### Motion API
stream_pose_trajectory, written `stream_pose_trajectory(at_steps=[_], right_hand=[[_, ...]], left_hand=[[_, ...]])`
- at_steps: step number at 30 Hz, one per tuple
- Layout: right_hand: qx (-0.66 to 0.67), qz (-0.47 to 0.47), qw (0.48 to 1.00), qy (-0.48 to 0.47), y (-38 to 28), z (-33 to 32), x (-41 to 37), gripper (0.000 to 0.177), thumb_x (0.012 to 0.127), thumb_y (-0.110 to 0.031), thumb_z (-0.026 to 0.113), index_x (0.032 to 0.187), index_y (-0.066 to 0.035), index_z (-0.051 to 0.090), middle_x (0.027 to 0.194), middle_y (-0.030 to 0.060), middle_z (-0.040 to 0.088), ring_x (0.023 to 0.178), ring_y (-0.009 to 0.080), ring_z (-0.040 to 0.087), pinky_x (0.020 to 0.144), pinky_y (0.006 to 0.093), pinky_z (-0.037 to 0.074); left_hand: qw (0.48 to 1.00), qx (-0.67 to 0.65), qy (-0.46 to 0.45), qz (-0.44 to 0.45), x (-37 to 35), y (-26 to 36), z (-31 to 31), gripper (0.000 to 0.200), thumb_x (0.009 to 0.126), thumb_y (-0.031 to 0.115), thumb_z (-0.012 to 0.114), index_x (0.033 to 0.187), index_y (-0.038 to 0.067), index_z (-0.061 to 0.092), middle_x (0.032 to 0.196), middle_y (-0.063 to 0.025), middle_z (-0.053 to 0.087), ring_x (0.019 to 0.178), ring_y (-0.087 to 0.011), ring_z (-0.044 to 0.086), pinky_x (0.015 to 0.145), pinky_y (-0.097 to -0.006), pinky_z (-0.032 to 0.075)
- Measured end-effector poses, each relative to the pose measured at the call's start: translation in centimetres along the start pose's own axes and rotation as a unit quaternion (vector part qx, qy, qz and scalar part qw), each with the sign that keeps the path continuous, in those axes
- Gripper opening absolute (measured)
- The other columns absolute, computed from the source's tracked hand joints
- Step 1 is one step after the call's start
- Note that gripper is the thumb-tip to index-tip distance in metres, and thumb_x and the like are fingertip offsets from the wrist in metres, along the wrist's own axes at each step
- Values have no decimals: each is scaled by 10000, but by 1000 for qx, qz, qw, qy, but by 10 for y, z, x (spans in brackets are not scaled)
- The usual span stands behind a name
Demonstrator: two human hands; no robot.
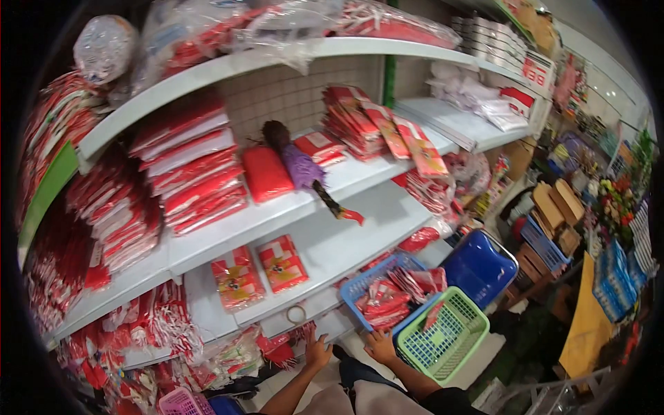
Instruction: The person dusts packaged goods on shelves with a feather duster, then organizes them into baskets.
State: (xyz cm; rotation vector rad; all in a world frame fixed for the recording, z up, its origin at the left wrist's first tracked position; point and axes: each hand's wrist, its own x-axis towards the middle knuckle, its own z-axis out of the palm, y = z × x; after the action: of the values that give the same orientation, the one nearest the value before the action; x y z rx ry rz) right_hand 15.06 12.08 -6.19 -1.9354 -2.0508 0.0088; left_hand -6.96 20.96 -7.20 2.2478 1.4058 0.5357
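White shelf [370, 225]; blue basket [352, 303] by right hand [380, 346], left hand [319, 353] apart; both loosely open, hold unclear.

— Here's the bare left hand [318, 351], low in view, fingers spread and pointing forward!
— And the bare right hand [380, 348]?
— Level with it, back uppermost, fingers slightly bent, grip hard to judge! Left forearm [295, 386] and right forearm [409, 374] slant inward, a black cloth sleeve [446, 401] behind the right.

The white middle shelf [356, 173] bears stacked red packs [194, 166] at ten o'clock; the shelf below [346, 236], two packets [283, 264] at eight o'clock.
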Motion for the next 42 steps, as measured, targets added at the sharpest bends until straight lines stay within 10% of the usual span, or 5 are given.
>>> stream_pose_trajectory(at_steps=[13, 20, 25, 32, 42], right_hand=[[-116, 689, 713, 58, 107, -6, -292, 109, 761, -190, 562, 811, -95, 546, 683, 81, 607, 683, 287, 588, 695, 429, 369], [-76, 639, 766, -6, 166, -10, -265, 124, 752, -159, 563, 852, -87, 552, 701, 64, 607, 724, 236, 574, 742, 386, 354], [39, 406, 911, 64, 222, 1, -163, 138, 729, -133, 576, 847, -64, 592, 690, 87, 605, 728, 281, 552, 780, 414, 372], [251, 193, 948, 20, 244, 15, -13, 312, 704, -104, 599, 1005, -37, 555, 1001, 170, 553, 923, 334, 539, 808, 402, 437], [230, 155, 954, -112, 269, 72, 40, 701, 713, -254, 630, 1306, -52, 316, 1350, 202, 295, 1185, 372, 383, 920, 430, 399]], left_hand=[[783, 114, -610, -40, -150, -174, 97, 594, 846, 541, 373, 1088, 43, 589, 1158, -186, 542, 1118, -331, 484, 942, -441, 371], [817, 174, -550, -22, -151, -159, 94, 352, 884, 377, 394, 1137, 209, 573, 1078, -137, 583, 994, -324, 549, 832, -452, 445], [999, 22, -21, -19, -50, -76, 144, 174, 755, 160, 519, 869, 52, 593, 838, -157, 600, 808, -348, 570, 729, -446, 459], [995, -67, 24, -65, 145, 120, 168, 243, 757, 113, 553, 991, 65, 598, 910, -160, 609, 874, -336, 565, 796, -414, 445], [986, 13, -163, 42, 208, 127, 263, 508, 891, 322, 430, 1317, 64, 326, 916, -218, 593, 876, -364, 563, 789, -443, 435]])
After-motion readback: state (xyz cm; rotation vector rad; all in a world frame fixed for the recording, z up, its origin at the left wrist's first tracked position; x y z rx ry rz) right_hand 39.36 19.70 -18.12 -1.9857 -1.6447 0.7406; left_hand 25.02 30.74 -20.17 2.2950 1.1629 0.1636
